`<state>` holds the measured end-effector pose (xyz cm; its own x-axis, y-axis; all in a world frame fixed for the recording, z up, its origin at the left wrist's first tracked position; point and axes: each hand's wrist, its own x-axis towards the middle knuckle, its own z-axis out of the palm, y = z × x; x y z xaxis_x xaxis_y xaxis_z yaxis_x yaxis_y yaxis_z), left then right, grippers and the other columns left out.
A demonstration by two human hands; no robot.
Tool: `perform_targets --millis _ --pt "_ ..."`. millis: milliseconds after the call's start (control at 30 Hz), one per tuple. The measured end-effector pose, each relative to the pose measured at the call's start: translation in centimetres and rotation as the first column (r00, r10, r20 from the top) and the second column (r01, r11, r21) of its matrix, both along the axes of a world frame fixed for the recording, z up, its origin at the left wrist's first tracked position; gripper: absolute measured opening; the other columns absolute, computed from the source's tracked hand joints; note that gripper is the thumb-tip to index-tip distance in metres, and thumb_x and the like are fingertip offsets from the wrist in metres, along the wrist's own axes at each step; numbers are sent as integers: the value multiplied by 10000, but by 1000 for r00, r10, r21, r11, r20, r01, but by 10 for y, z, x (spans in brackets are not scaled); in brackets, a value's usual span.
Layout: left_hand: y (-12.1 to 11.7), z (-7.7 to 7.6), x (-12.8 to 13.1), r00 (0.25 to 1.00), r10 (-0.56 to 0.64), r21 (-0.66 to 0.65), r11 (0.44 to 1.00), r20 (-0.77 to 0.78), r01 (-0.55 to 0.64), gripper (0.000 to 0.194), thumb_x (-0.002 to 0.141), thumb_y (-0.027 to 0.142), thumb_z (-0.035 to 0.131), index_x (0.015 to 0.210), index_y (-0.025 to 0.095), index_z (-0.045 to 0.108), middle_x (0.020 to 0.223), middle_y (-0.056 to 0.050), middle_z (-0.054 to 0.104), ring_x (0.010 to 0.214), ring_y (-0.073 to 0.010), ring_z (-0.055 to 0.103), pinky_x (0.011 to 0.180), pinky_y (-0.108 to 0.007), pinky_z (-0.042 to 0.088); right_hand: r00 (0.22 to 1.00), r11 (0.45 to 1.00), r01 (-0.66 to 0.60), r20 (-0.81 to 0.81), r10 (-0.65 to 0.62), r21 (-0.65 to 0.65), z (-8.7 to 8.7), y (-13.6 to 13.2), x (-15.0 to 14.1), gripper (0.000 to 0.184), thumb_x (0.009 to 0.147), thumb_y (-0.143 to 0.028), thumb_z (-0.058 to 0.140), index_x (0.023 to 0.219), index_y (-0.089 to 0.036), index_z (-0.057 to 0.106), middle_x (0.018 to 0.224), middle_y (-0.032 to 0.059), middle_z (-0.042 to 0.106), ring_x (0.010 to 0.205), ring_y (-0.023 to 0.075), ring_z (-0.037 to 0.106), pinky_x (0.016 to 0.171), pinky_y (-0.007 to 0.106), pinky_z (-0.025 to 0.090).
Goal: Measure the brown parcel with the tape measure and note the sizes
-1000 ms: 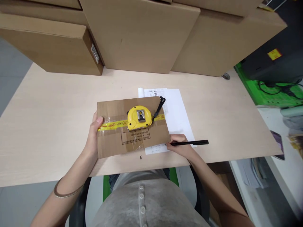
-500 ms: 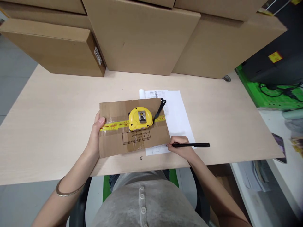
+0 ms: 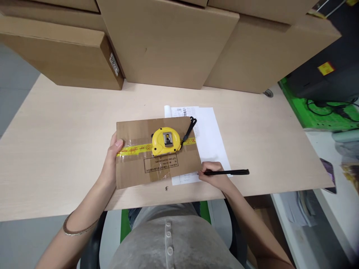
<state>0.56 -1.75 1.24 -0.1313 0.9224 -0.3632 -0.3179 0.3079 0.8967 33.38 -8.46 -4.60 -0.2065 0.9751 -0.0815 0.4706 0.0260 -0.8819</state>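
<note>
My left hand [image 3: 111, 155] grips the left edge of a cardboard box [image 3: 131, 172], its thumb on top and the other fingers hidden behind. Yellow printed tape runs across the box, with a black stamped label below it. On top lies a yellow tape measure [image 3: 159, 145] with a black wrist strap [image 3: 189, 130]. Closed around a black pen [image 3: 232, 172], my right hand [image 3: 214, 175] rests at the box's lower right corner, over white paper sheets [image 3: 211, 134]. The box covers part of the sheets, and the pen's tip is hard to make out.
Large cardboard boxes [image 3: 174, 48] line the back of the table [image 3: 70, 149], with a flatter box [image 3: 61, 56] at left. At right are a green crate [image 3: 314, 116] with black cables and a phone [image 3: 328, 175]. A small dark mark [image 3: 166, 188] shows near the front edge.
The box's left end has shifted slightly left and toward me with my left hand. My right hand and the pen have hardly moved. The camera view has shifted a little.
</note>
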Motion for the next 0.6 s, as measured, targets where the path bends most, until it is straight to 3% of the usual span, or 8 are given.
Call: perform_targets --millis 167,367,500,600 --pt "0 -2 -2 1000 12 4 1000 4 -12 414 759 585 783 1003 269 672 864 -10 745 1063 -358 747 852 -430 641 1000 1000 12 -5 -12 8 -2 0 1 376 838 -320 676 567 -247 425 533 -44 451 510 113 370 483 275 289" --pt "0 -1 -2 1000 0 2 1000 10 0 485 765 600 776 1107 270 679 1055 -33 800 1106 -381 744 830 -439 649 1000 1000 -12 24 12 5 -4 1 1 348 803 -295 664 567 -246 412 544 -39 475 512 113 387 491 271 325" --pt "1 -3 -4 1000 -4 -15 1000 15 4 504 735 592 797 1131 297 695 1108 -33 809 1092 -380 759 797 -438 660 996 999 -32 85 33 -10 0 2 1 423 847 -430 670 559 -251 417 515 -29 488 488 127 430 467 272 340" --pt "1 -2 -6 1000 -16 -3 1000 17 16 493 755 580 789 1146 292 703 1145 -48 813 1066 -377 772 772 -432 661 982 1000 26 187 -22 -17 3 6 5 513 950 -586 544 573 -261 421 482 -14 488 456 143 460 445 279 353"
